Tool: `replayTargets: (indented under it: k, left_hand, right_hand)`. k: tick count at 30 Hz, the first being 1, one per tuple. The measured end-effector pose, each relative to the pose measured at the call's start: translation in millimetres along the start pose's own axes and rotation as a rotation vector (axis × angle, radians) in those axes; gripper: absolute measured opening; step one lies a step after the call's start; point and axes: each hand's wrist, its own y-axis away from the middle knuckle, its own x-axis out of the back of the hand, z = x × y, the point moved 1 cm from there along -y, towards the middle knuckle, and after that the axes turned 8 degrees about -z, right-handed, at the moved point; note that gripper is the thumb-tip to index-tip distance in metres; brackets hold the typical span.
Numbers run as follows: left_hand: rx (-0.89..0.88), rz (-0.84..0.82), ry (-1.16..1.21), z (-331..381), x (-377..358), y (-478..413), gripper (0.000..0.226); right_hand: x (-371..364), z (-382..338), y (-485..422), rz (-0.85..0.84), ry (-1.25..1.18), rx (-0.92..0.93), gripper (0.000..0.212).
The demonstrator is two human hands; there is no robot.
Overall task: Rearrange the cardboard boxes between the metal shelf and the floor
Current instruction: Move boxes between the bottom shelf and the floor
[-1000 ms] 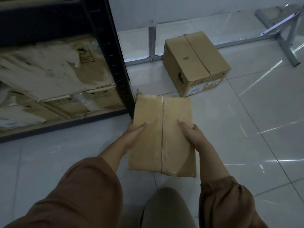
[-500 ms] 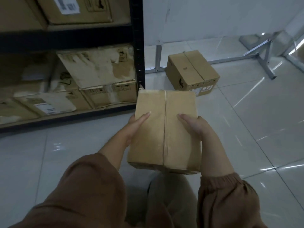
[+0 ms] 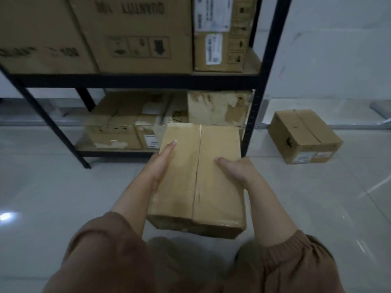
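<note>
A: Nearest items?
B: Brown fabric sleeves (image 3: 296,261) with gathered elastic cuffs, bare forearms beyond.

A: Hands?
B: Left hand (image 3: 161,166) clamps the left edge of the box (image 3: 215,187), with the thumb flat along the top. Right hand (image 3: 234,168) clamps the right edge the same way, thumb on top. The other fingers of both hands wrap down the sides, out of view. The grip is closed on the box from both sides.

A: Box itself?
B: Plain brown cardboard, rectangular and shallow. The top flaps meet at a centre seam under glossy clear tape. It is held in the air above the floor (image 3: 63,197), level, in front of the shelf (image 3: 251,127).

A: Floor?
B: Pale glossy tiles with thin grout lines and light glare.

A: Shelf?
B: A black metal frame with perforated uprights. On the bottom tier are low boxes (image 3: 118,132) with a scuffed surface and white labels, and behind them a torn box (image 3: 220,108) with its outer paper peeled off in patches. On the upper tier are big boxes (image 3: 131,34) with upside-down print and handling symbols, and beside them a labelled box (image 3: 220,39).

A: Anything off the shelf?
B: A floor box (image 3: 304,136), cube-like and taped across the top, stands on the tiles right of the upright, apart from it. The far wall (image 3: 338,49) is plain and pale.
</note>
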Motion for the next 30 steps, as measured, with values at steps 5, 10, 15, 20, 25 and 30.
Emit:
replayTargets:
  k: [5, 10, 15, 20, 25, 30]
  left_hand:
    - [-0.039, 0.240, -0.048, 15, 71, 9, 0.091]
    - [-0.046, 0.302, -0.026, 27, 117, 2, 0.098]
    - [-0.046, 0.288, -0.038, 51, 139, -16, 0.095]
    - [-0.025, 0.267, -0.053, 77, 157, -40, 0.103]
    - [-0.034, 0.247, -0.005, 94, 163, -57, 0.100]
    - [-0.050, 0.235, -0.017, 99, 160, -72, 0.087]
  right_hand:
    - [-69, -44, 4, -0.113, 0.006, 0.075, 0.103]
    - [-103, -81, -2, -0.198, 0.050, 0.183, 0.073]
    - [-115, -112, -17, -0.141, 0.162, 0.249, 0.055]
    - [-118, -137, -37, -0.080, 0.204, 0.257, 0.045]
    - [-118, -154, -52, -0.036, 0.232, 0.301, 0.044]
    - [-118, -159, -64, 0.007, 0.220, 0.325, 0.051]
